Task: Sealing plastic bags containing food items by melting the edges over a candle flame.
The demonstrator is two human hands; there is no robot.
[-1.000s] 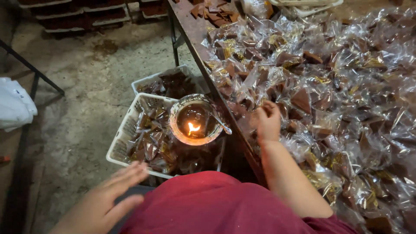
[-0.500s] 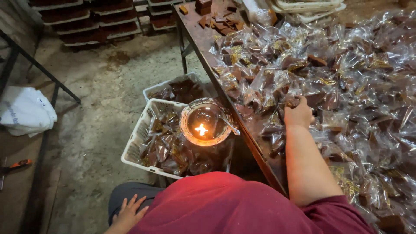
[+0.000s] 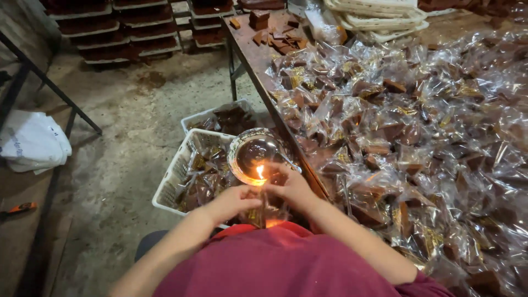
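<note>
Lower centre: both hands, left (image 3: 234, 201) & right (image 3: 291, 187), pinch a clear packet (image 3: 264, 212) just below a flame (image 3: 259, 173) in a glass bowl (image 3: 256, 154). White basket (image 3: 176, 176) w/ wrapped pieces beneath; worktop (image 3: 258, 60) at right heaped w/ packets (image 3: 418, 137).

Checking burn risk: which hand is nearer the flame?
Right. The right hand sits just below and right of the flame, nearly at it. The left hand is lower and to its left, a bit farther off.

clear packet (image 3: 268, 206) | brown block inside | upright, edge beside flame (image 3: 259, 172)
</note>
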